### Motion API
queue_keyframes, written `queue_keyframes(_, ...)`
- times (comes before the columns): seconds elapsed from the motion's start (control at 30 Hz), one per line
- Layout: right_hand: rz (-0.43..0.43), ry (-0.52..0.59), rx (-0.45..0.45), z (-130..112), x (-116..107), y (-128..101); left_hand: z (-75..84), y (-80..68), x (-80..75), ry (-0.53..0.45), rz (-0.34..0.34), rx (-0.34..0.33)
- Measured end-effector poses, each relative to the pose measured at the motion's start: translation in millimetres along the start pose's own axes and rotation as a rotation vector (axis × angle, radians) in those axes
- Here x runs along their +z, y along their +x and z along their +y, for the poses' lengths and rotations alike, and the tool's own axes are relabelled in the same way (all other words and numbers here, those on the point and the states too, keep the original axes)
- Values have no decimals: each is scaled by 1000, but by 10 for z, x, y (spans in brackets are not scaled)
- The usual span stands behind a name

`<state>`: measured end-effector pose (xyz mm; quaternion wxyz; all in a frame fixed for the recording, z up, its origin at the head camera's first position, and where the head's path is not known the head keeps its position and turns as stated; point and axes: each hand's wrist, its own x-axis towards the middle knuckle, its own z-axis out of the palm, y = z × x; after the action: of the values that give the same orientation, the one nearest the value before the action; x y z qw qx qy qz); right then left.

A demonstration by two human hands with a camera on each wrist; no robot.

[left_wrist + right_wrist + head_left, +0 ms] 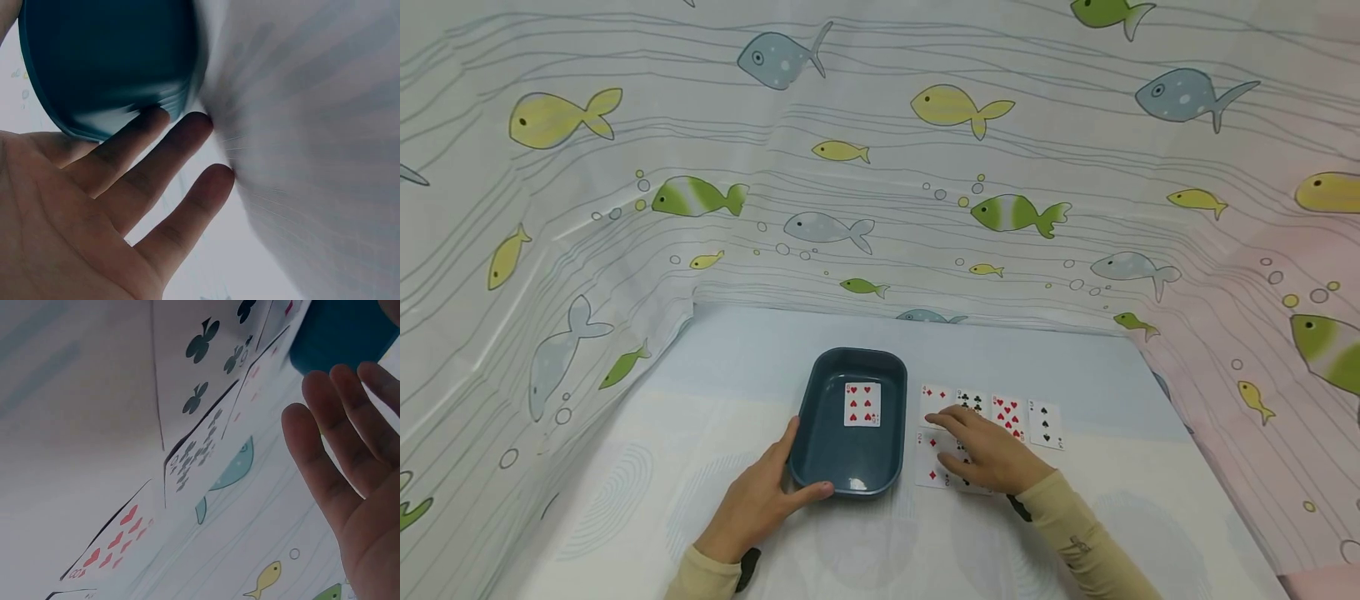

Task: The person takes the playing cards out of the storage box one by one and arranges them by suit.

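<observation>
A dark blue tray (805, 450) lies on the table, with a six of hearts (862, 405) face up inside it. My left hand (756, 504) holds the tray's near left corner, thumb on the near rim and fingers along the left side. In the left wrist view, fingers (159, 194) reach out against the tray's outer wall. My right hand (988, 450) is over two rows of face-up playing cards, fingers spread and slightly bent. Beneath it, it partly covers a two of diamonds (931, 473) and several club cards. No card shows in its palm in the right wrist view.
Right of the tray, the back row holds a diamond card (934, 396), a club card (972, 398), an eight of hearts (1006, 408) and a three of spades (1046, 425). A fish-patterned curtain (880, 200) surrounds the table at the back and sides.
</observation>
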<state>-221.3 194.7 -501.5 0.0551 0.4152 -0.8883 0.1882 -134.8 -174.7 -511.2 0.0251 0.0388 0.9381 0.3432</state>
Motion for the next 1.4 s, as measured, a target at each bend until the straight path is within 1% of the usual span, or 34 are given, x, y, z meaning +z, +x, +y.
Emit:
queue_keyframes(0.27, 62, -35, 2, -45, -2, 158, 25, -4, -13, 8, 1, -3)
queue_keyframes(0.4, 97, -32, -39, -88, -30, 298, 35, 0, -18, 14, 1, -4)
queue_keyframes(0.5, 108, -35, -67, -104, -41, 420, 38, 4, -20, 16, 0, -4)
queue_keyframes(0.67, 101, -7, -78, -117, -65, 605, 33, 4, -17, 11, -5, -2)
queue_keyframes(0.83, 58, 2, -67, -128, -84, 771, 27, 2, -15, 10, -3, 4)
queue_keyframes(1.0, -1, 6, -25, -110, -93, 926, 16, 6, -10, 18, 0, 6)
queue_keyframes(1.13, -23, 9, 3, -70, -93, 1046, 12, 15, -3, 21, -2, 5)
queue_keyframes(1.23, -33, 17, 6, -39, -83, 1131, 11, 16, 0, 22, -2, 6)
queue_keyframes(1.4, -92, 31, 28, -21, -58, 1274, 10, 8, -3, 23, -1, 12)
